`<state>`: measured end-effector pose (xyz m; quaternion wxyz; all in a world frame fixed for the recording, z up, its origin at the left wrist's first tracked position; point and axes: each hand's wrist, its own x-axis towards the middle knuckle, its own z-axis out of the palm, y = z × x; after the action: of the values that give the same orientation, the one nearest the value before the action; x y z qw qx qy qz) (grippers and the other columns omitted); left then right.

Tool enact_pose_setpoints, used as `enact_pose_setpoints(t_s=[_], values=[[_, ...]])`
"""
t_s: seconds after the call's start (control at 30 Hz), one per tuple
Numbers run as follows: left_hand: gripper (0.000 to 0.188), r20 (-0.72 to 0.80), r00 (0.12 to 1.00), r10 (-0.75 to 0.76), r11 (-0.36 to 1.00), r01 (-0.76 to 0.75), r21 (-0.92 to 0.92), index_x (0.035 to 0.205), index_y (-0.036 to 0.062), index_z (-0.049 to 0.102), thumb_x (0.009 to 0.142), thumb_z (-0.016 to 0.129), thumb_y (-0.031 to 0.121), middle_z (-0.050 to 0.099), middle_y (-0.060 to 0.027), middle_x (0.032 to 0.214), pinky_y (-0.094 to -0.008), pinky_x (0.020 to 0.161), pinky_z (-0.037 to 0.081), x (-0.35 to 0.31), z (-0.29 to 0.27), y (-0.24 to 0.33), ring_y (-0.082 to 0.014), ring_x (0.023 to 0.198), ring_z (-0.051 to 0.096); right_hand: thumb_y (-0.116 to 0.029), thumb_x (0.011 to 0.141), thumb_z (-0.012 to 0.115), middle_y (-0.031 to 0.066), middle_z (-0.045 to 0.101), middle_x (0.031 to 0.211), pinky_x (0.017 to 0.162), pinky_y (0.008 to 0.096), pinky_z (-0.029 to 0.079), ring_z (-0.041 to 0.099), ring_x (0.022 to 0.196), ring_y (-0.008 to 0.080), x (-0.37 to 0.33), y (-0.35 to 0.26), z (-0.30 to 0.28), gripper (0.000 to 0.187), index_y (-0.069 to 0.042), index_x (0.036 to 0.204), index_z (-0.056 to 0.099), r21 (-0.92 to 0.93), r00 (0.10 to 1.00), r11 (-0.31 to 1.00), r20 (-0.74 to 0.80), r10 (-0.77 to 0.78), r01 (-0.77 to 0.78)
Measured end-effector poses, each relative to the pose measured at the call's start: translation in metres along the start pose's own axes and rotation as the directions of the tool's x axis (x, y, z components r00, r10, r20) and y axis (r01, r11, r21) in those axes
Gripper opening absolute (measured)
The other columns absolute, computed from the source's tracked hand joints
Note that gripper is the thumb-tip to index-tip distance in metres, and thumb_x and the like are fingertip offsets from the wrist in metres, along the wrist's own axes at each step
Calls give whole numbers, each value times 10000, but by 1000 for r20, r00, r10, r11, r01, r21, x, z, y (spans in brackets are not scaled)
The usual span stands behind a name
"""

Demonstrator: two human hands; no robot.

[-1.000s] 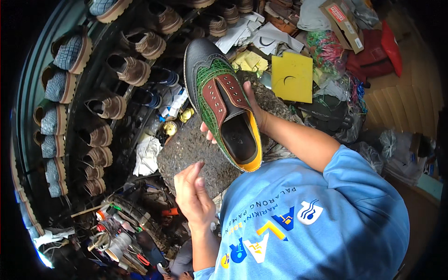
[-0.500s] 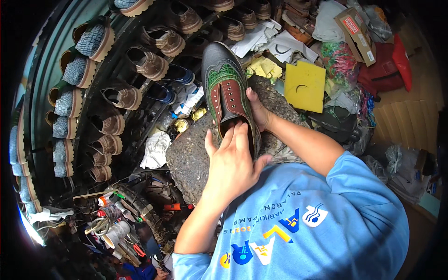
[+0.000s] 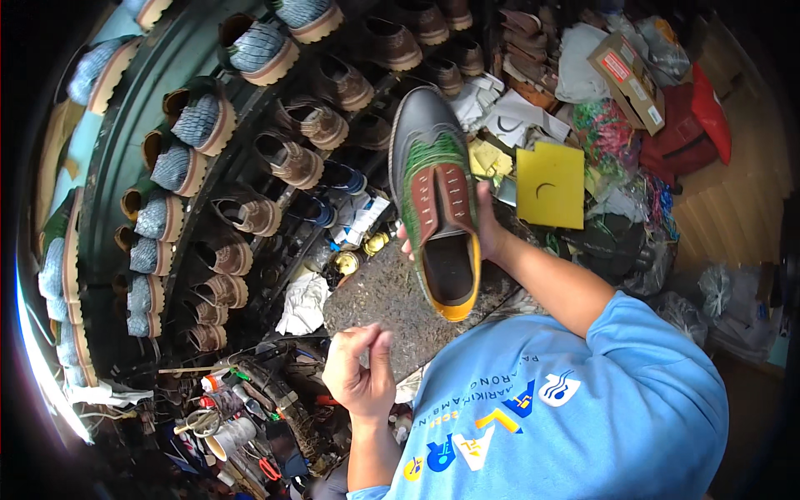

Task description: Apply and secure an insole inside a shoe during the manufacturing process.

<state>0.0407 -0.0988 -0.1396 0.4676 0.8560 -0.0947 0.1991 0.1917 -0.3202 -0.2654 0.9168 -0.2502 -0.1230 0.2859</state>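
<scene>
A wingtip lace-up shoe (image 3: 436, 204) has a black toe, green textured panels, reddish-brown eyelet flaps without laces and a yellow heel edge. My right hand (image 3: 492, 229) grips it from beneath, thumb along its right side and fingertips showing at its left. The toe points away from me and the dark inside is exposed. My left hand (image 3: 362, 371) is apart from the shoe, lower left, with its fingers curled in and the thumb against them. Whatever it might hold is hidden. Under the shoe lies a rough, dark stone slab (image 3: 375, 304).
Racks at the left carry rows of brown shoes (image 3: 287, 158) and blue-grey textured shoes (image 3: 172, 168). Tools and thread spools (image 3: 229, 437) crowd the lower left. A yellow square sheet (image 3: 550, 185), a cardboard box (image 3: 627, 79) and a red bag (image 3: 687, 125) lie to the right.
My left hand has come out of the shoe opening and moved down-left, its fingers now curled. The shoe, still in my right hand, appears shifted right and lower in view.
</scene>
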Motion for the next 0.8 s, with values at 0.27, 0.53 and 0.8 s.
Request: enact_pose_setpoints(t_s=[0.27,0.53,0.8], values=[[1271,102,978,182,981,-174,-86,1605,105,106,702,972,328,318,-350,1577,-542,1165,373,12,14,12,-464,1456,393,-1029,706,352,308,574,1392,1056,564,509,632,1210,441,35,-30,64,1242,-118,1548,408,284,976,959,210,-55,-7],[752,-190,804,563,822,-570,25,1257,163,408,728,942,128,376,-411,1469,-571,1031,498,80,-44,55,-543,1320,509,-763,862,579,179,489,1542,1177,462,393,497,1405,290,61,-50,160,1049,-53,1591,326,-233,964,970,267,-3,68],[804,-603,736,307,929,-92,359,1289,39,456,699,967,231,540,-185,1270,-415,1016,496,132,-170,98,-262,1222,555,16,839,790,137,725,1139,876,330,582,720,1032,236,14,-97,206,204,-40,1035,774,-665,759,412,641,-111,623]])
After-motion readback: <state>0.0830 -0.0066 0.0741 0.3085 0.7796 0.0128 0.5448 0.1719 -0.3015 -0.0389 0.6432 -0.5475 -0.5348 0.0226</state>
